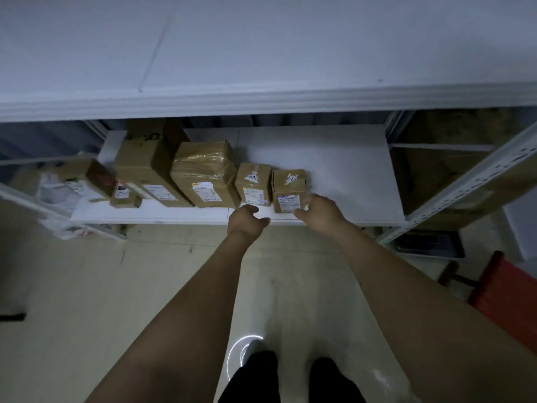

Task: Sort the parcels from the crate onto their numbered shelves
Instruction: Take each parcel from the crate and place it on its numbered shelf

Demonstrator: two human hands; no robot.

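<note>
The right hand point(316, 207) touches a front corner of the small box point(289, 189) on the shelf point(348, 170) (gripping or nudging, I cannot tell), likely squaring it up, while the left hand point(247, 219) beside the box hangs loose and empty.

Lower shelf point(334, 170), lying beneath the upper shelf point(261, 53), with five parcels in a row along it. The first parcel point(289, 190) stands just behind the right grip point(316, 210), which is at its front right corner. The second parcel point(252, 184) stands behind the left grip point(247, 219), which is at the shelf's front edge. Leftward of both grips stand the third parcel point(205, 175), fourth parcel point(145, 170) and fifth parcel point(125, 196). The crate point(508, 298) is on the floor, right of the right grip and nearer the viewer.
</note>
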